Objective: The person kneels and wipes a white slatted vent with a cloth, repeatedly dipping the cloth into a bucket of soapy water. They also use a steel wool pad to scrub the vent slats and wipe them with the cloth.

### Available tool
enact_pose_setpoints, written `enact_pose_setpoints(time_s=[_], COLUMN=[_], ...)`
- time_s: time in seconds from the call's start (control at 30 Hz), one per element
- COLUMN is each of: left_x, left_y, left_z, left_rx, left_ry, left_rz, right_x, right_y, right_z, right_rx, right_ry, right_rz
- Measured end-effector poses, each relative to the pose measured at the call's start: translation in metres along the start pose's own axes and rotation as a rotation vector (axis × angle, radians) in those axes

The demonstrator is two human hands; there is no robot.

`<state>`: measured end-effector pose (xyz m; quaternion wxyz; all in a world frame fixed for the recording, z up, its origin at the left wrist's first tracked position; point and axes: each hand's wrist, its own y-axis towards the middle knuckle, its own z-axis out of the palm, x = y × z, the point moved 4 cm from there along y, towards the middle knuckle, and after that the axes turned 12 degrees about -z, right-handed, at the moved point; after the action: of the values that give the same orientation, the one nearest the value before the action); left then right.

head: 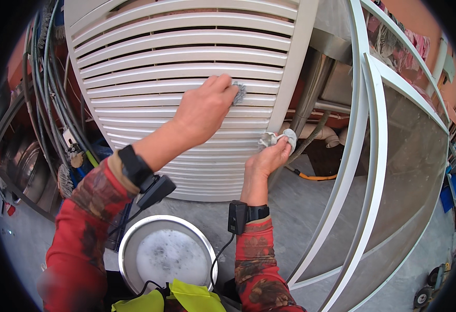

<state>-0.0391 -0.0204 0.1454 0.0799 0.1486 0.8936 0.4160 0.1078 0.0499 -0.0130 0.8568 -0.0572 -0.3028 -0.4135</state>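
A white louvered panel [196, 91] stands before me, its horizontal slats spanning the upper middle of the view. My left hand [206, 109] is closed around a grey scouring pad [238, 93], which touches the slats toward their right side. Near the panel's lower right edge, my right hand [270, 154] grips a crumpled whitish cloth [286, 140]. Whether the cloth touches the panel I cannot tell. A round metal basin [124, 249] of foamy water [172, 257] is on the floor below my hands, close to my body.
Framed screen panels [403, 171] lean along the right. Hoses or cables [52, 97] hang at the left beside a mop head [64, 181]. A metal pipe [310, 93] and a ribbed hose [313, 134] are behind the panel's right edge. Small wheels [422, 297] show at lower right.
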Motion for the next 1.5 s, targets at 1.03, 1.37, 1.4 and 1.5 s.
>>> enact_pose_setpoints(time_s=[1.03,1.37,1.4,1.5], left_x=[-0.048,-0.064,-0.067,-0.061], left_y=[0.047,0.056,0.057,0.055], left_z=[0.037,0.049,0.050,0.047], left_rx=[-0.007,0.121,0.116,0.094], left_ry=[0.392,0.194,0.212,0.220], left_rz=[0.315,0.115,0.178,0.154], right_x=[0.026,0.027,0.027,0.024], right_y=[0.029,0.030,0.028,0.022], right_z=[0.004,0.000,0.001,0.005], right_rx=[0.092,0.094,0.095,0.124], right_ry=[0.143,0.145,0.137,0.135], right_rz=[0.038,0.033,0.029,0.052])
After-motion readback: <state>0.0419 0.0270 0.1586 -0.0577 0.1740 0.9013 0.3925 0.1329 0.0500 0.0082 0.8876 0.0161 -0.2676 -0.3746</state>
